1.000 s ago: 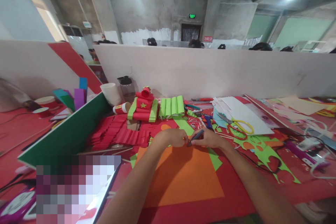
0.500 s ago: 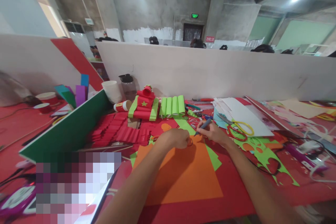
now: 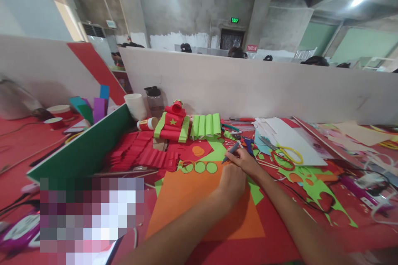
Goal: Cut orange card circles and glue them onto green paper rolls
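Observation:
My right hand (image 3: 245, 161) is closed round a grey-blue marker pen (image 3: 232, 150), its tip down near the top edge of an orange paper sheet (image 3: 186, 207). Against it, on the sheet's upper right, my left hand (image 3: 233, 180) is curled with the fingers tucked in; whatever they hold or press is hidden. Along the sheet's top edge runs a row of round openings (image 3: 200, 167) with dark rims, green showing through them. Green paper (image 3: 256, 194) sticks out from under the orange sheet. Just beyond lies a loose orange paper piece (image 3: 198, 150).
Scissors (image 3: 281, 153) with red and yellow handles lie to the right, near green paper scraps (image 3: 314, 182). Folded red strips (image 3: 139, 153), a red-and-green paper model (image 3: 173, 123) and a rolled green piece (image 3: 205, 126) stand behind. A green divider (image 3: 83, 140) is at left.
My left hand has shifted right along the orange sheet, uncovering the row of round openings. My right hand has moved slightly left and down with the marker pen.

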`<state>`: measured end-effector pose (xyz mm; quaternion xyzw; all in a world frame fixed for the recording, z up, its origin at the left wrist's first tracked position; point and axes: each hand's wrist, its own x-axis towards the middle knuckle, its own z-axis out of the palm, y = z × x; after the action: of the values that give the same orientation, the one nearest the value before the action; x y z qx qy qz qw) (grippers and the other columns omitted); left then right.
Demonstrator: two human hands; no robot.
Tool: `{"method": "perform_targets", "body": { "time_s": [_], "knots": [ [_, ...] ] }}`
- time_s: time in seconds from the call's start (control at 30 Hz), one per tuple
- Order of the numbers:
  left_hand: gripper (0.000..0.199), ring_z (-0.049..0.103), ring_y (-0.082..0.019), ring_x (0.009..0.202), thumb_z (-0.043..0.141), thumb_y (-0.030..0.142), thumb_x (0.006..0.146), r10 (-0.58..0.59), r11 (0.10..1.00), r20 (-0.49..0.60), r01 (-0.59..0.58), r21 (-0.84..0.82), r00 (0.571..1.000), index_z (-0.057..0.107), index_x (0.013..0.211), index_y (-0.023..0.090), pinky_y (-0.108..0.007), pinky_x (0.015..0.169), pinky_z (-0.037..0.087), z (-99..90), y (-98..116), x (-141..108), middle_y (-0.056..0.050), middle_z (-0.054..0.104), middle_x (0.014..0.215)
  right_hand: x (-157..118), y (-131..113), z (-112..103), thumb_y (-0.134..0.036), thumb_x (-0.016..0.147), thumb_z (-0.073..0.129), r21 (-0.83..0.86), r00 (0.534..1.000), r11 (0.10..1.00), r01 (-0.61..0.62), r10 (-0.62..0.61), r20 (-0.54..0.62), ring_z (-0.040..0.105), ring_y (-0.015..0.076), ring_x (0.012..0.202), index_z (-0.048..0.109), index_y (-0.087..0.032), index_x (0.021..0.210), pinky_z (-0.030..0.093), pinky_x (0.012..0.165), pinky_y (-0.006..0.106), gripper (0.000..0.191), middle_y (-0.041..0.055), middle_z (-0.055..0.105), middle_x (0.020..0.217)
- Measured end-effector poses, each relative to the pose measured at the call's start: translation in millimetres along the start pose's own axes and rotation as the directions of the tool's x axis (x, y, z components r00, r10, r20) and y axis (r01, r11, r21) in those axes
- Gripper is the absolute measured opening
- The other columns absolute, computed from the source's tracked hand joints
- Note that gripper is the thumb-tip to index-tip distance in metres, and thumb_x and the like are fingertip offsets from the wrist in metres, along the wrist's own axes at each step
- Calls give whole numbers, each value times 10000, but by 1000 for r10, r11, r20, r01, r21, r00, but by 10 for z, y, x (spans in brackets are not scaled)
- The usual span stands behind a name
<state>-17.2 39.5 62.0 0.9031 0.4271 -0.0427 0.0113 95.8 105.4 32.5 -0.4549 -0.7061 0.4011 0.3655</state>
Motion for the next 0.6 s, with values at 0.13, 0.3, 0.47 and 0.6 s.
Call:
{"method": "perform_targets", "body": {
  "time_s": [0.13, 0.3, 0.47, 0.6],
  "knots": [
    [328, 667, -338, 940, 478, 133, 893, -31, 995, 3, 31, 94, 1000, 732, 1098, 101, -441, 769, 489, 136, 176, -20, -227, 720, 1007, 14, 21, 21, -527, 851, 633, -13, 998, 1000, -4, 5, 60, 674, 222, 792, 673, -137, 876, 513, 720, 315, 393, 85, 716, 839],
    [373, 637, -420, 1052, 504, 133, 877, -65, 986, -23, 68, 153, 998, 711, 1187, 123, -575, 844, 491, 241, 287, 3, -246, 712, 1078, -1, 27, 22, -474, 863, 634, -42, 991, 999, 27, -21, 132, 666, 201, 783, 675, -138, 859, 511, 714, 295, 338, 74, 722, 832],
    [355, 655, -381, 1015, 524, 111, 872, -55, 978, -42, 62, 199, 998, 726, 1162, 144, -520, 823, 513, 232, 297, -12, -194, 731, 1018, 1, 31, 24, -467, 862, 636, -43, 986, 999, 32, -25, 162, 669, 196, 752, 680, -142, 842, 517, 678, 286, 330, 64, 725, 808],
    [341, 672, -341, 954, 530, 102, 876, -72, 973, -58, 82, 214, 996, 729, 1149, 153, -479, 793, 521, 220, 310, -44, -164, 738, 989, -4, 20, 31, -479, 854, 646, -20, 985, 999, 27, -23, 173, 672, 197, 734, 683, -146, 829, 527, 668, 291, 336, 63, 725, 789]
  ]
}}
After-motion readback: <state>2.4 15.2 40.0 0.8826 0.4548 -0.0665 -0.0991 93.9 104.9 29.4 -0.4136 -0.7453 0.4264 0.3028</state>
